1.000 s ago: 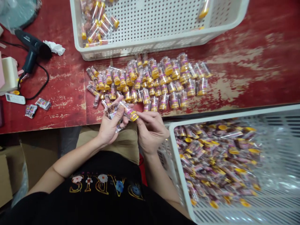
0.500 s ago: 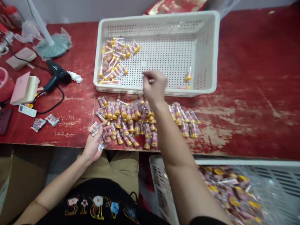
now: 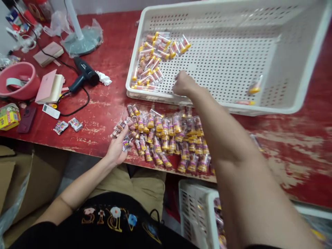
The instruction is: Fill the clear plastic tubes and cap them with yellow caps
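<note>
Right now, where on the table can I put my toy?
Bare red table lies right of the pile of clear yellow-capped tubes, in front of the white perforated plastic basket. A smaller gap sits between the black heat gun and that pile, where the left hand grips small printed packets. The left corner is cluttered.

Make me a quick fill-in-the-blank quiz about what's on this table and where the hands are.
The right hand reaches into the ____ perforated basket.
The left hand holds small packets at the edge of the ____ table.
The black corded tool lies to the ____ of the basket.
Missing words: white; red; left.
</note>
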`<state>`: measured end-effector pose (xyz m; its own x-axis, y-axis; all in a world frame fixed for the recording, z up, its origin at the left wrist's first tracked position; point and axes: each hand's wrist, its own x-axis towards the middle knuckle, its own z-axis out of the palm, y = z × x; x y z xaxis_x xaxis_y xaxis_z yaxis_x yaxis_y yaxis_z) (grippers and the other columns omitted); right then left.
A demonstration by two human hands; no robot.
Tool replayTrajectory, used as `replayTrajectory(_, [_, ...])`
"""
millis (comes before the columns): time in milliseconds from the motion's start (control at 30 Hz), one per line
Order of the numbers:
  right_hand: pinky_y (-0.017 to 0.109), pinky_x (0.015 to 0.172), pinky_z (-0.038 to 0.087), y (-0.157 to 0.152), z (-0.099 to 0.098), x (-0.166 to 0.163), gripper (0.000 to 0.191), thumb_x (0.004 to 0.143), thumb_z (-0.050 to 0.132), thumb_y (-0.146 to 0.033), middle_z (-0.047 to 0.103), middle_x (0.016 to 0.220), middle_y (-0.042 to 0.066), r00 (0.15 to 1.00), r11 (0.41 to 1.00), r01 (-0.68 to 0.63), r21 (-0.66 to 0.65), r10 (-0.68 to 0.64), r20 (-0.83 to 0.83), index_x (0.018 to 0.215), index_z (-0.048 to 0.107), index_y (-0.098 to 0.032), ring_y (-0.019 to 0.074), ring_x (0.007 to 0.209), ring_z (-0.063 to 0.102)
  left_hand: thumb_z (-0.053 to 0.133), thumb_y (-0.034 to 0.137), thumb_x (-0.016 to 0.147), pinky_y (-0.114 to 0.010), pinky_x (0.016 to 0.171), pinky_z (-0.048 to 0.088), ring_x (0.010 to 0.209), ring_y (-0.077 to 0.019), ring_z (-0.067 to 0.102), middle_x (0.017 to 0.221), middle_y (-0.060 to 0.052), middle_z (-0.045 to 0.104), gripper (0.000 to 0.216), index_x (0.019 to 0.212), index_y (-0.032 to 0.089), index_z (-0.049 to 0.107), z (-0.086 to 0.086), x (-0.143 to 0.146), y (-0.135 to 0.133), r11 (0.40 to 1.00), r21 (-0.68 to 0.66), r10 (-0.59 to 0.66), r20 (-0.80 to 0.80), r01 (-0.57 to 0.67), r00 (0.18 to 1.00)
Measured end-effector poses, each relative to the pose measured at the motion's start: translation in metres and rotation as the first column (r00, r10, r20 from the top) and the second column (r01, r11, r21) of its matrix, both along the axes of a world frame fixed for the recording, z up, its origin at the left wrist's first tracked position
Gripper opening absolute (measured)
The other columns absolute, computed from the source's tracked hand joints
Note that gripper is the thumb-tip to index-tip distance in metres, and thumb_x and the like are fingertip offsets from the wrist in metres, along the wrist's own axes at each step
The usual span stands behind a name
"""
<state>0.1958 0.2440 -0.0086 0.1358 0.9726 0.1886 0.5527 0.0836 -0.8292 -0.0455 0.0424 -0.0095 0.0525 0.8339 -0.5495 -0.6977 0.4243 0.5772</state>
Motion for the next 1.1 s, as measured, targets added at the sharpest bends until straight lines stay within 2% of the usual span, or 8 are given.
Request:
replayTrajectory(200, [0.020, 0.053, 0.047, -0.176, 0.006, -0.061, 0.028, 0.077, 0.080, -0.033, 0.070, 0.081, 0.001, 0.911, 0.943, -0.328, -0.063, 0.298, -0.285, 0.096, 0.072, -0.015, 0.0053, 0.058, 0.055, 0.078, 0.033, 0.082, -0.012, 0.047, 0.031, 0.070, -0.0052, 0.056, 0.102, -0.004, 0.071, 0.023, 0.100, 0.019, 0.078, 0.004, 0.022, -0.021, 0.990, 0.131, -0.043, -0.056, 0.050, 0.998])
replayTrajectory(300, [0.021, 0.050, 0.044, -0.230, -0.013, -0.090, 0.029, 0.079, 0.076, -0.044, 0.065, 0.070, -0.002, 0.830, 0.986, -0.165, -0.008, 0.134, -0.541, 0.087, 0.071, -0.017, 0.0064, 0.053, 0.049, 0.084, 0.031, 0.074, -0.014, 0.046, 0.030, 0.063, -0.0042, 0.052, 0.086, -0.001, 0.069, 0.024, 0.091, 0.017, 0.076, 0.008, 0.031, -0.032, 0.986, 0.168, 0.030, -0.074, -0.017, 0.997])
replayTrajectory(400, [0.021, 0.046, 0.036, -0.249, -0.021, -0.096, 0.031, 0.082, 0.074, -0.048, 0.051, 0.056, -0.006, 0.812, 0.999, -0.019, -0.035, -0.005, -0.584, 0.078, 0.067, -0.017, 0.0060, 0.048, 0.040, 0.092, 0.024, 0.061, -0.015, 0.042, 0.024, 0.052, -0.0016, 0.043, 0.068, 0.005, 0.060, 0.030, 0.078, 0.014, 0.069, 0.011, 0.034, -0.041, 0.984, 0.139, 0.133, -0.127, -0.115, 0.983])
replayTrajectory(600, [0.021, 0.044, 0.035, -0.261, -0.020, -0.092, 0.043, 0.077, 0.075, -0.059, 0.047, 0.054, -0.008, 0.642, 0.978, -0.174, -0.116, 0.023, -0.766, 0.079, 0.059, -0.020, 0.0061, 0.045, 0.040, 0.092, 0.026, 0.061, -0.015, 0.041, 0.026, 0.049, -0.0020, 0.046, 0.062, 0.005, 0.058, 0.034, 0.069, 0.012, 0.061, 0.015, 0.040, -0.048, 0.990, 0.098, 0.113, -0.163, -0.098, 0.980])
replayTrajectory(767, [0.019, 0.042, 0.030, -0.263, -0.031, -0.091, 0.043, 0.078, 0.074, -0.059, 0.040, 0.051, -0.009, 0.659, 0.984, -0.127, -0.123, -0.009, -0.752, 0.075, 0.057, -0.019, 0.0046, 0.044, 0.034, 0.093, 0.022, 0.057, -0.014, 0.042, 0.030, 0.051, -0.0019, 0.050, 0.066, 0.005, 0.061, 0.037, 0.071, 0.012, 0.061, 0.017, 0.047, -0.049, 0.998, 0.048, 0.053, -0.153, -0.046, 0.987])
replayTrajectory(867, [0.021, 0.053, 0.046, -0.271, -0.037, -0.084, 0.044, 0.082, 0.069, -0.062, 0.056, 0.066, -0.004, 0.621, 0.982, -0.164, -0.093, 0.030, -0.783, 0.095, 0.063, -0.020, 0.0085, 0.055, 0.051, 0.093, 0.028, 0.062, -0.013, 0.042, 0.031, 0.051, -0.0012, 0.051, 0.067, 0.004, 0.062, 0.038, 0.072, 0.011, 0.060, 0.018, 0.047, -0.046, 1.000, -0.002, 0.004, -0.100, -0.004, 0.995])
replayTrajectory(967, [0.028, 0.077, 0.058, -0.289, -0.035, -0.076, 0.048, 0.086, 0.069, -0.050, 0.066, 0.101, 0.004, 0.731, 0.993, -0.110, -0.037, 0.056, -0.680, 0.126, 0.061, -0.024, 0.0127, 0.083, 0.064, 0.091, 0.028, 0.066, -0.012, 0.042, 0.032, 0.056, -0.0010, 0.055, 0.074, 0.002, 0.065, 0.036, 0.078, 0.010, 0.063, 0.018, 0.042, -0.042, 0.998, -0.066, 0.006, -0.022, -0.007, 1.000])
replayTrajectory(1100, [0.030, 0.086, 0.059, -0.314, -0.026, -0.078, 0.051, 0.085, 0.074, -0.033, 0.067, 0.102, 0.004, 0.799, 0.995, 0.074, 0.062, -0.022, -0.600, 0.131, 0.056, -0.025, 0.0145, 0.093, 0.068, 0.090, 0.029, 0.068, -0.011, 0.042, 0.031, 0.056, 0.0006, 0.053, 0.076, 0.003, 0.065, 0.035, 0.086, 0.011, 0.066, 0.016, 0.038, -0.039, 0.995, -0.103, -0.005, 0.024, 0.008, 1.000])
